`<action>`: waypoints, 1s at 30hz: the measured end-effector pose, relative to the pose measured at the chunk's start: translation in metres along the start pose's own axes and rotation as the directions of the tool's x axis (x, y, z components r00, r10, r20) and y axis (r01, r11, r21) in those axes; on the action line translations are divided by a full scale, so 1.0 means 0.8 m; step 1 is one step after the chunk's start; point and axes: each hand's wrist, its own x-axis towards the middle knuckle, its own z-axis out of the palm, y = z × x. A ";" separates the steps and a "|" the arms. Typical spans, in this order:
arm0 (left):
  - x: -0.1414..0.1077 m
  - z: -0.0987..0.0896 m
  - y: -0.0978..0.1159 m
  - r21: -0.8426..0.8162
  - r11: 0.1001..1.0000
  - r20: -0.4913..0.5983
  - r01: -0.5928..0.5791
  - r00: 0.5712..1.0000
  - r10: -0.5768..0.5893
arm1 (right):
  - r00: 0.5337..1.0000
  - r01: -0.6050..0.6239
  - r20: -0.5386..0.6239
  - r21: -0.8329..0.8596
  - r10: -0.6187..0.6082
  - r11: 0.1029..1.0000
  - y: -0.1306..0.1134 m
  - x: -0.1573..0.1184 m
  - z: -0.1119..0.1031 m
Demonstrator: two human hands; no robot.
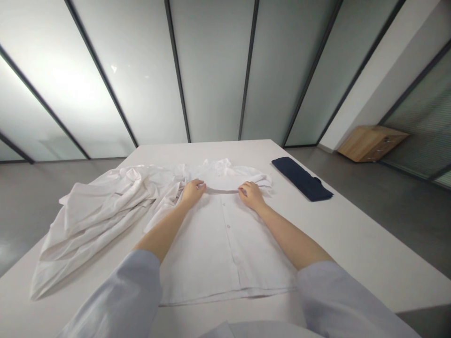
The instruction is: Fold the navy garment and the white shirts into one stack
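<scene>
A white buttoned shirt (211,244) lies spread on the white table, its hem toward me and its button line running up the middle. Near its upper part, my left hand (193,191) pinches the left end of a raised fold of the white cloth. The other end of that fold is between the closed fingertips of my right hand (251,195). The fold runs almost level between both hands and stands slightly off the fabric below. Crumpled white cloth (102,216) lies to the left, close against the shirt.
A dark navy folded cloth (301,178) lies on the right side of the white table (355,244). Beyond the table stand frosted glass panels with dark frames. A wooden cabinet (373,142) is on the floor at the far right.
</scene>
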 end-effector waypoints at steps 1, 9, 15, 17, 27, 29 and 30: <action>0.001 -0.007 0.001 -0.044 0.999 -0.067 0.005 0.998 -0.008 | 0.999 -0.028 -0.036 0.021 0.028 0.999 0.003 0.000 0.000; 0.003 -0.073 0.009 -0.398 0.914 -0.344 0.081 0.910 -0.230 | 0.854 -0.276 -0.415 0.149 0.313 0.950 0.023 0.005 -0.009; -0.003 -0.074 -0.003 -0.321 0.927 0.330 0.196 0.940 -0.085 | 0.740 -0.456 -0.411 0.275 0.532 0.847 0.049 0.004 -0.009; -0.009 -0.063 -0.002 -0.179 0.979 0.323 0.097 0.946 -0.035 | 0.723 -0.528 -0.337 0.294 0.603 0.797 0.057 0.003 -0.003; -0.061 -0.071 0.037 0.134 0.888 0.766 -0.440 0.614 0.188 | 0.741 -0.592 -0.199 0.259 0.642 0.763 0.062 0.005 0.006; -0.078 -0.072 0.039 0.192 0.853 0.742 -0.486 0.640 0.197 | 0.743 -0.596 -0.191 0.246 0.641 0.764 0.060 0.005 0.005; -0.086 -0.070 0.039 0.219 0.836 0.718 -0.504 0.664 0.212 | 0.745 -0.598 -0.188 0.238 0.641 0.765 0.058 0.005 0.004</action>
